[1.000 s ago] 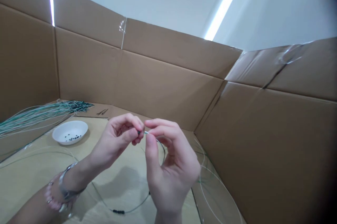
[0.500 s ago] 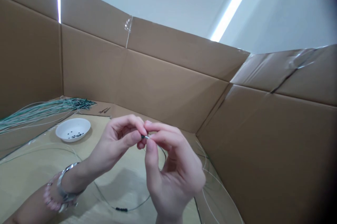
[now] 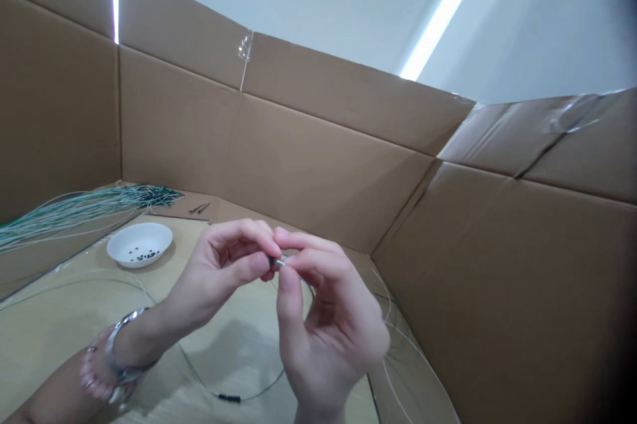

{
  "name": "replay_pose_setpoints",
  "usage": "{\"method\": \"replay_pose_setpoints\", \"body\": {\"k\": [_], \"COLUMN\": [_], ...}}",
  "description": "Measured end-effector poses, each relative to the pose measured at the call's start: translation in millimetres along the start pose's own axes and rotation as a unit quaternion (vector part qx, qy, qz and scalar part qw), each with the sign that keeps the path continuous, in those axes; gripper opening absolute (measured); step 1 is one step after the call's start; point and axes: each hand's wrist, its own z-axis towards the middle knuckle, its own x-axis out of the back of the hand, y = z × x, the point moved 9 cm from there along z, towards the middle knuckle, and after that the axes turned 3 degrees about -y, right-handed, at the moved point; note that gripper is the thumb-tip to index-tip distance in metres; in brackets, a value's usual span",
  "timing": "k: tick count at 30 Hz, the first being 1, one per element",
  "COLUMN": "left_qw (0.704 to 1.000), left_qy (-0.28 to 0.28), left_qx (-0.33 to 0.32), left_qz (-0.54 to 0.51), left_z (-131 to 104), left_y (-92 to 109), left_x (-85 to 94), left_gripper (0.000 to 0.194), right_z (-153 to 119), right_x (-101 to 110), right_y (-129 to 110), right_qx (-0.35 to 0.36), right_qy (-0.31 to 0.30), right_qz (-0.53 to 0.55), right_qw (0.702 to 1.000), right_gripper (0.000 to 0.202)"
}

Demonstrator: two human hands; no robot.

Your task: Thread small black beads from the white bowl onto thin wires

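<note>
My left hand is closed in a pinch on a small dark bead. My right hand meets it fingertip to fingertip, thumb and fingers pinched on the pale end of a thin cord at the bead. Whether the cord passes through the bead is too small to tell. Below the hands, a greenish cord loops over the board, with a short row of black beads strung on it. Left of my left hand stands a white bowl with several small black beads in it.
A bundle of green and white cords lies at the back left. Small thin metal pieces sit near the back wall. Cardboard walls enclose the work board. Loose pale cords trail at the right.
Both hands keep their pinch at nearly the same place, with only a slight shift of the fingertips. The whole view has moved a little.
</note>
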Motion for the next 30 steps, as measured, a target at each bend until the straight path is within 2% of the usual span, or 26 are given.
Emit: {"method": "replay_pose_setpoints", "body": {"k": [5,17,24,30], "left_qw": [1.000,0.998,0.998,0.987], "left_qy": [-0.013,-0.029,-0.025,-0.007], "left_qx": [-0.027,-0.036,0.000,0.071], "left_qz": [-0.003,-0.033,-0.061,-0.145], "left_z": [0,0,2,0], "left_y": [6,9,5,-4], "left_x": [-1.1,-1.3,-4.6,-10.3], "left_gripper": [0.004,0.003,0.003,0.002], "right_z": [0,1,1,0], "right_x": [-2,-4,-3,0], "right_y": [0,-2,-5,-8], "right_qx": [0.003,0.003,0.015,0.025], "right_qy": [0.001,-0.004,0.005,0.028], "right_qz": [0.020,0.026,0.026,0.003], "right_qw": [1.000,1.000,1.000,0.999], "right_gripper": [0.024,0.022,0.024,0.025]}}
